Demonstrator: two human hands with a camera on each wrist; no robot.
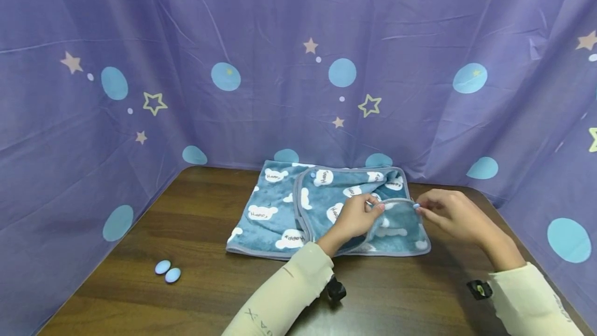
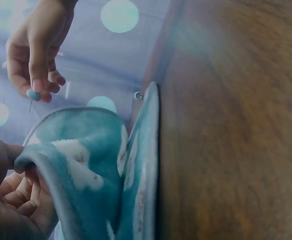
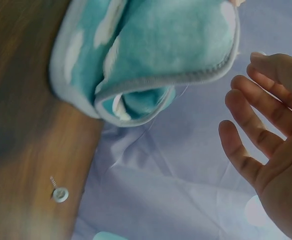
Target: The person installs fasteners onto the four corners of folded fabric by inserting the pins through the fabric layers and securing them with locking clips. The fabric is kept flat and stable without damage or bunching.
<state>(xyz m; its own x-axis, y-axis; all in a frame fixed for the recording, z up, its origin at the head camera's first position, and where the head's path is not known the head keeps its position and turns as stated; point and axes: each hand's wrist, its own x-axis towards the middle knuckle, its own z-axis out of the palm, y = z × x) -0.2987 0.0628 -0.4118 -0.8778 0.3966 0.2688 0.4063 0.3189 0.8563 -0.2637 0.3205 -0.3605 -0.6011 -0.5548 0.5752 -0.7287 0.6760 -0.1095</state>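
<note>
A purple curtain (image 1: 280, 30), printed with stars and light-blue ovals, encloses the far, left and right sides of a brown wooden table (image 1: 140, 299). The widest stretch of wood lies to the left, with a narrower strip on the near side and a tighter one at the right.

The teal blanket (image 1: 326, 191), grey-bordered with white "Happy" patches, lies folded right of the middle, its far edge close to the curtain. A flap is raised at its right part.

The left hand (image 1: 358, 217) pinches the border of that flap. Just right of the cloth, the right hand (image 1: 448, 211) pinches a pin by its blue head (image 1: 416, 206). Two light-blue ovals (image 1: 172, 275) sit side by side at the near left, well apart from the blanket, and a small blue spot (image 1: 313, 175) shows on its far part.

Only the left wrist view reveals the pin's thin shaft, pointing down, and the gap between right hand and cloth. The right wrist view looks into the layered fold at the blanket's end, hides the pin, and shows a small round piece with a twisted shank (image 3: 60, 194) near the table's edge; the head view does not show that piece.
</note>
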